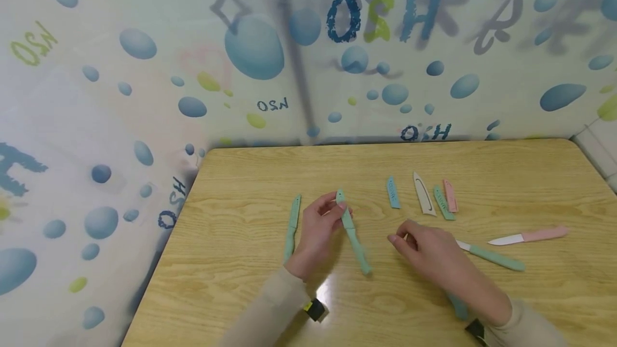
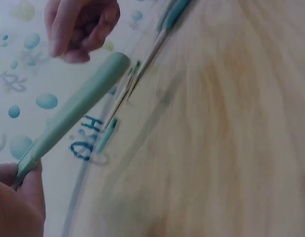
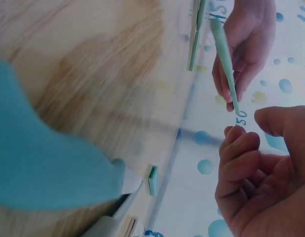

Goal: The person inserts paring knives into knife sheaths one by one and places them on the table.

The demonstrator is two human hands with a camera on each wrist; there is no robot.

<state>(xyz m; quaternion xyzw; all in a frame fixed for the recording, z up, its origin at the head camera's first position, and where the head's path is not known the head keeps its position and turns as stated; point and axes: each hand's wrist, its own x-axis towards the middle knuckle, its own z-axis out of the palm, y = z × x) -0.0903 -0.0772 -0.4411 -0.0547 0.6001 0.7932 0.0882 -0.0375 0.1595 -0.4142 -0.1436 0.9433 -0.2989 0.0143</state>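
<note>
My left hand (image 1: 320,224) pinches a green knife in its green sheath (image 1: 353,234) by the sheathed end, held above the table with its handle slanting toward me. In the left wrist view the knife's handle (image 2: 78,108) points up and right. My right hand (image 1: 429,253) hovers to the right of it, fingers loosely curled, thumb apart from them, holding nothing; the right wrist view shows these curled fingers (image 3: 241,173). Beneath that arm lies a blue knife (image 1: 457,304), partly hidden. Another sheathed green knife (image 1: 292,226) lies left of my left hand, partly covered by it.
Bare-bladed green (image 1: 498,257) and pink (image 1: 544,234) knives lie at the right. Farther back are loose sheaths: blue (image 1: 392,193), white (image 1: 424,194), green (image 1: 443,205) and pink (image 1: 450,194), the last two touching. A patterned curtain (image 1: 308,84) hangs behind the wooden table (image 1: 241,175).
</note>
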